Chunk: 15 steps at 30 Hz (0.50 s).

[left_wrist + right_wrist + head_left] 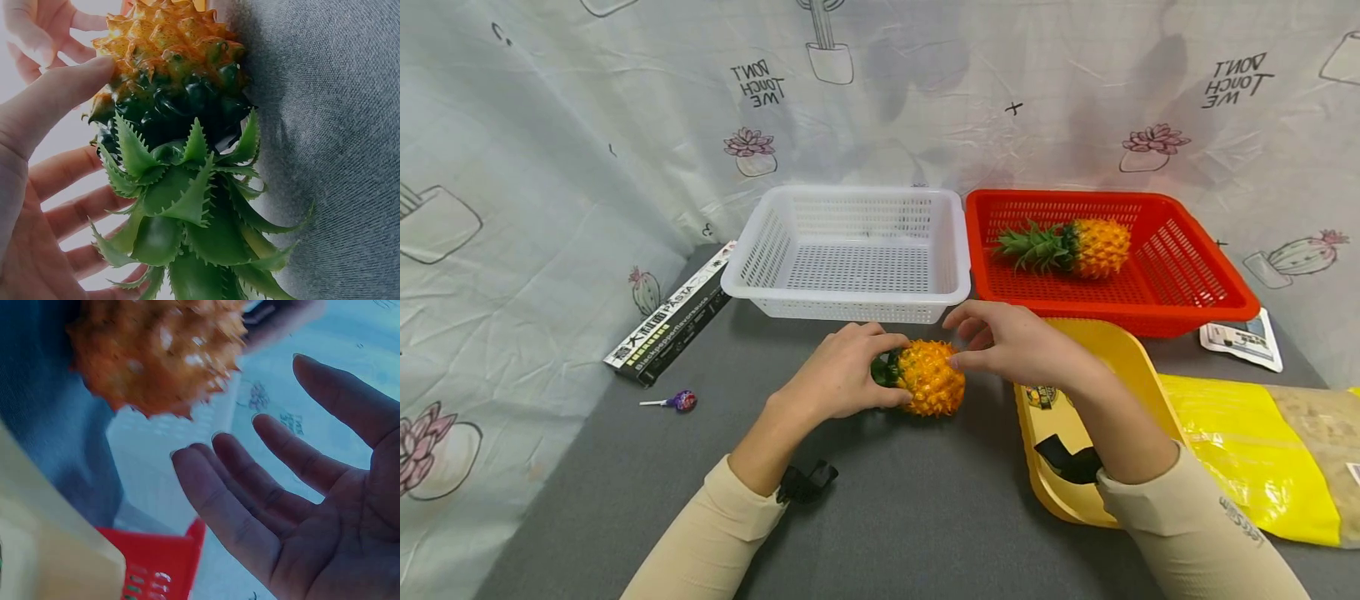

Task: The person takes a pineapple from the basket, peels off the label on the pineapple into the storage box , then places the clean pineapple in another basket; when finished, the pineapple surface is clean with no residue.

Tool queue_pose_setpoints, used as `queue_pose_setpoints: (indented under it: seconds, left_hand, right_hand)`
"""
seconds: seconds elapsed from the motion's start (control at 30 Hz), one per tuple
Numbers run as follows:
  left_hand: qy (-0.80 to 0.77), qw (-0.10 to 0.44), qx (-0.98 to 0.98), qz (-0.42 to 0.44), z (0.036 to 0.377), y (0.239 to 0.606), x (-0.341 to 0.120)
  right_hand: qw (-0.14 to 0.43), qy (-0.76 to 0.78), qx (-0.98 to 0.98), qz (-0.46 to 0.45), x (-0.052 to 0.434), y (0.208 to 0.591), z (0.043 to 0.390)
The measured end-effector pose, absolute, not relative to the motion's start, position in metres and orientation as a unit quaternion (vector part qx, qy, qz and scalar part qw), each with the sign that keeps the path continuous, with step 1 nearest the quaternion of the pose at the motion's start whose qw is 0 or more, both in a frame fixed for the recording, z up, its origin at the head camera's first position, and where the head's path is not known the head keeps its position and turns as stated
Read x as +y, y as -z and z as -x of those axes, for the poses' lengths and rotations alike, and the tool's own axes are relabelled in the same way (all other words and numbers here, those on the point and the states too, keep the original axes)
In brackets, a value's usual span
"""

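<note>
Now pineapple (931,377) between both hands.

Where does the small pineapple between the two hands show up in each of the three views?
Head: small pineapple lies on the grey mat at centre, left hand on its leafy end, right hand beside its body.
Left wrist: it fills the middle, orange body on top, green crown below.
Right wrist: blurred orange body at upper left, apart from the open fingers.
Shared landmark: the grey mat.
</note>
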<state>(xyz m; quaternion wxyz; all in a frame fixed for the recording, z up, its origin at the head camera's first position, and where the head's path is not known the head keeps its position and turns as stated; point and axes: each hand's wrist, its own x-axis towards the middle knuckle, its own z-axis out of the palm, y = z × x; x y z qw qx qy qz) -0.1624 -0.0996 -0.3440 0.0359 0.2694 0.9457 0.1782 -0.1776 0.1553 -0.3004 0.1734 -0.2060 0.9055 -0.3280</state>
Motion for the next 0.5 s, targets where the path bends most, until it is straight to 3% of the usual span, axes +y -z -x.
queue_pose_setpoints:
  seconds: [0.2,0.5]
  left_hand:
    - [-0.175,0.037,0.946,-0.271,0.163,0.345,-0.101]
    - [-0.175,0.039,0.946,-0.27,0.164,0.346,-0.099]
  right_hand:
    - [0.204,0.302,0.905,0.22,0.14,0.312,0.179]
    - [0.201,0.258,0.911,0.25,0.131,0.319,0.177]
